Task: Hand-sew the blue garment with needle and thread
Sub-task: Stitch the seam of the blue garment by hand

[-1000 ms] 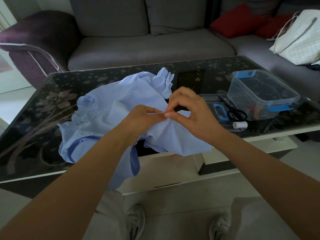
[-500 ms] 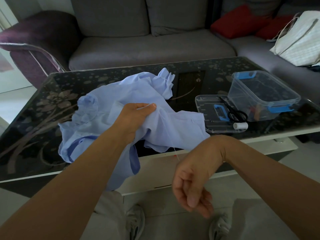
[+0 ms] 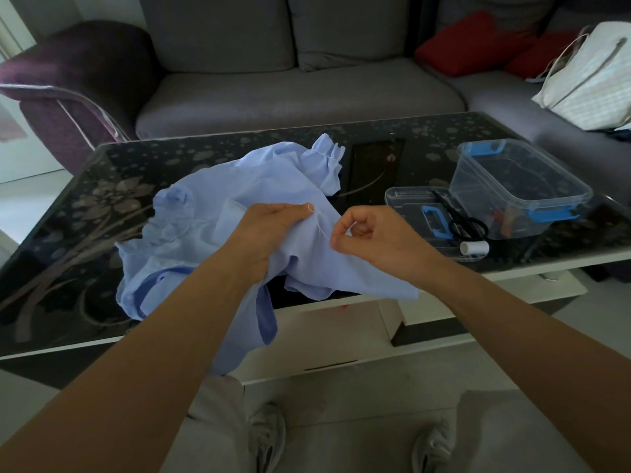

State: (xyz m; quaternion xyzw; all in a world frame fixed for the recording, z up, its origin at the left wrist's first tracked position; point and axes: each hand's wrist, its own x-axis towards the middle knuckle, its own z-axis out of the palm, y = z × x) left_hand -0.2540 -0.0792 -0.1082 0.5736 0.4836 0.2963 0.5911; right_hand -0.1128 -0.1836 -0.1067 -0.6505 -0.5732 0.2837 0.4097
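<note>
A crumpled light blue garment (image 3: 211,213) lies on the dark glass coffee table (image 3: 68,233), one part hanging over the front edge. My left hand (image 3: 273,223) grips a fold of it, thumb on top. A thin white thread (image 3: 319,223) loops from that fold to my right hand (image 3: 368,233), which pinches the thread's end just right of the fold, fingers curled. The needle itself is too small to make out.
A clear plastic box (image 3: 519,186) with blue clips stands at the table's right, its lid (image 3: 413,203) beside it carrying black scissors (image 3: 467,227). A white thread spool (image 3: 474,248) lies near the front edge. A grey sofa, red cushions and a white bag are behind.
My right hand pulled the thread down below the table edge, then rose back up to the fold. The left hand kept its hold on the garment.
</note>
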